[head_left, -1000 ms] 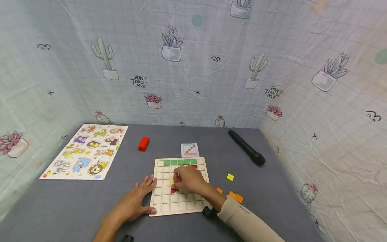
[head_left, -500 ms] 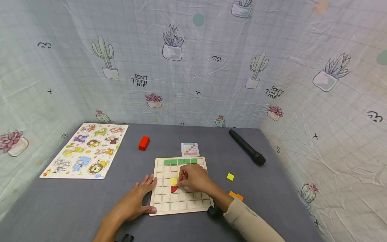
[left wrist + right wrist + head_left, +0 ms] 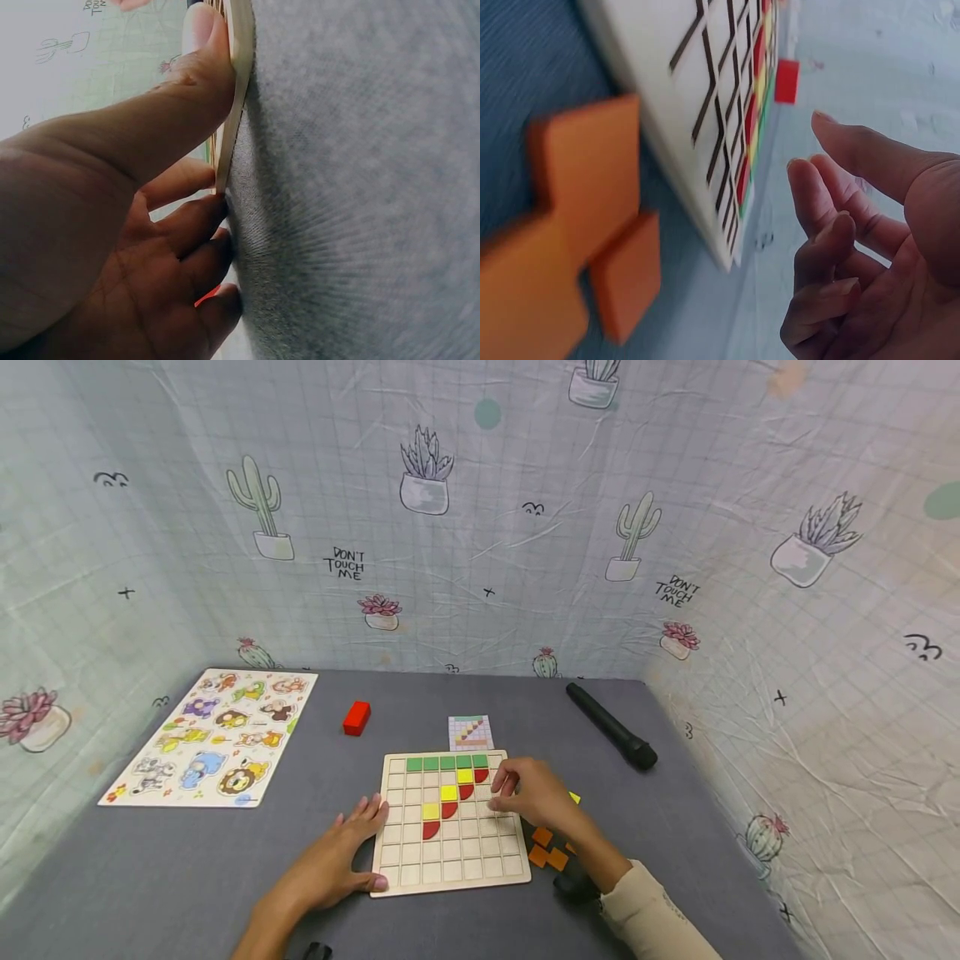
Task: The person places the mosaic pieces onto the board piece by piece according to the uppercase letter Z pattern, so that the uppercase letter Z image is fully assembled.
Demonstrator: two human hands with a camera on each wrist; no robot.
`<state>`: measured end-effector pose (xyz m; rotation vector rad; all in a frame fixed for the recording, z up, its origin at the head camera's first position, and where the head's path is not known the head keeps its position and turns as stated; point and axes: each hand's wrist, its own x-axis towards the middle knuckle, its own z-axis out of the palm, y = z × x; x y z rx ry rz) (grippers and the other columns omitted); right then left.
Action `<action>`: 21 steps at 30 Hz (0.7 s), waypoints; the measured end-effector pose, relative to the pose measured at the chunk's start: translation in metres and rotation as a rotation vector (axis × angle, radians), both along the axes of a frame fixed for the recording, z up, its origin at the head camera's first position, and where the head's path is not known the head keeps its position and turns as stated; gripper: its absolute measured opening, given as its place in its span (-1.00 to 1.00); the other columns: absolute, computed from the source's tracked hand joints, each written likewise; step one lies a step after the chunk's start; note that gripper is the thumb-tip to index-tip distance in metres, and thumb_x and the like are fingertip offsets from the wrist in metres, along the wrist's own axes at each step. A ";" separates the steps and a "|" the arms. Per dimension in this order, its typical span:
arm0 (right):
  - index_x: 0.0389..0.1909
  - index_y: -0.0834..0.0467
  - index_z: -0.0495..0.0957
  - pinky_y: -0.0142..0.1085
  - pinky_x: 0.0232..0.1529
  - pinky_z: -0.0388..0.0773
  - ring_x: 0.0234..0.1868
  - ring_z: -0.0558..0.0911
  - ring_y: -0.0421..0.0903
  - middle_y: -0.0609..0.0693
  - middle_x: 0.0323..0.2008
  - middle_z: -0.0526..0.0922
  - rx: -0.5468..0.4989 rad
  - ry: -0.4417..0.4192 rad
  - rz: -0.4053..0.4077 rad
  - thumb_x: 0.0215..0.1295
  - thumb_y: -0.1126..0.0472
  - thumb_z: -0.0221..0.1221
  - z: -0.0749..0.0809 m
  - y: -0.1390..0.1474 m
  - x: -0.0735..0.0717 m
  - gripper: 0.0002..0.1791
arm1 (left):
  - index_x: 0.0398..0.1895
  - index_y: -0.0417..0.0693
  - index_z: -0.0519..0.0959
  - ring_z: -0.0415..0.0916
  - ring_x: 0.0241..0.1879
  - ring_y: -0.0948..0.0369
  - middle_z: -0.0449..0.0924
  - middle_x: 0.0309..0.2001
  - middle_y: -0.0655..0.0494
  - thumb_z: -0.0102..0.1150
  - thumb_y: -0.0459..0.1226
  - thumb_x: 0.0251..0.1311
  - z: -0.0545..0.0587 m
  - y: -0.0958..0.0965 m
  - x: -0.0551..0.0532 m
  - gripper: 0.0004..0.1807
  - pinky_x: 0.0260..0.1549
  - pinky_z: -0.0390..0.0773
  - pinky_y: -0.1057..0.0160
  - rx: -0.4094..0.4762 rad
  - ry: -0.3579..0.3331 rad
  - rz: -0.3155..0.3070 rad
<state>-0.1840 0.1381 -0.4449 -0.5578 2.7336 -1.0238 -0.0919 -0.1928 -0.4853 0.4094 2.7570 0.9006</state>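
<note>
A wooden grid board (image 3: pixel 472 870) lies on the table with a row of green square tiles (image 3: pixel 447 762) along its far edge. Below that row, yellow squares (image 3: pixel 431 812) and red rounded tiles (image 3: pixel 431 831) run in a diagonal staircase. My left hand (image 3: pixel 333 868) rests against the board's left side, its thumb at the near corner and fingertips on the edge; in the left wrist view the thumb (image 3: pixel 199 82) lies along the rim. Above the board's right side hovers my right hand (image 3: pixel 536 793), thumb and fingers apart and nothing between them.
Several orange square tiles (image 3: pixel 542 837) lie right of the board, with a yellow tile (image 3: pixel 574 797) partly behind my right hand. A pattern card (image 3: pixel 470 732) touches the far edge. Farther out are a red block (image 3: pixel 356 718), a black microphone (image 3: pixel 611 727) and an animal puzzle board (image 3: pixel 210 735).
My right hand has moved from the staircase tiles toward the board's right side, uncovering the yellow and red tiles and the orange ones. The left hand has stayed put.
</note>
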 end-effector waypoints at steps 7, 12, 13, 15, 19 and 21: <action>-0.28 0.07 0.68 -0.28 -0.40 0.51 -0.37 0.58 -0.10 -0.10 -0.42 0.65 -0.022 0.007 -0.063 0.20 0.21 0.55 -0.003 0.036 0.001 -0.80 | 0.63 -0.21 0.27 -0.05 0.70 -0.24 0.11 0.69 -0.20 0.69 -0.07 -0.11 -0.001 0.000 -0.001 0.21 0.60 0.00 -0.42 -0.003 -0.006 0.003; -0.26 0.07 0.70 -0.27 -0.35 0.53 -0.33 0.58 -0.11 -0.11 -0.39 0.65 0.002 0.022 -0.136 0.17 0.20 0.57 -0.007 0.060 0.002 -0.77 | 0.63 -0.21 0.27 -0.06 0.70 -0.23 0.11 0.69 -0.20 0.69 -0.08 -0.11 0.000 0.001 -0.001 0.20 0.61 -0.01 -0.41 0.002 -0.016 0.003; -0.26 0.07 0.70 -0.27 -0.35 0.53 -0.33 0.58 -0.12 -0.10 -0.39 0.65 0.010 0.025 -0.151 0.16 0.20 0.57 -0.008 0.065 0.002 -0.77 | 0.63 -0.21 0.27 -0.07 0.70 -0.23 0.11 0.69 -0.20 0.69 -0.08 -0.11 0.001 0.001 -0.001 0.20 0.61 -0.01 -0.42 0.004 -0.018 0.002; -0.25 0.06 0.70 -0.27 -0.35 0.53 -0.34 0.57 -0.13 -0.09 -0.37 0.66 0.025 0.031 -0.175 0.15 0.20 0.58 -0.011 0.075 0.001 -0.76 | 0.63 -0.21 0.27 -0.07 0.70 -0.22 0.10 0.69 -0.20 0.69 -0.09 -0.11 0.001 0.000 -0.001 0.20 0.61 -0.01 -0.41 0.006 -0.018 0.004; -0.23 0.06 0.70 -0.27 -0.31 0.52 -0.32 0.56 -0.15 -0.06 -0.33 0.69 0.073 0.057 -0.219 0.11 0.21 0.60 -0.017 0.093 0.000 -0.73 | 0.64 -0.21 0.26 -0.07 0.70 -0.22 0.11 0.69 -0.21 0.70 -0.09 -0.11 0.001 0.001 0.000 0.21 0.61 -0.01 -0.41 0.008 -0.013 0.006; -0.23 0.06 0.70 -0.26 -0.28 0.52 -0.31 0.57 -0.16 -0.05 -0.32 0.69 0.099 0.066 -0.235 0.08 0.22 0.62 -0.020 0.101 -0.001 -0.70 | 0.64 -0.21 0.27 -0.06 0.70 -0.22 0.11 0.69 -0.21 0.70 -0.09 -0.11 0.000 0.001 0.000 0.21 0.61 -0.01 -0.41 0.008 -0.010 0.007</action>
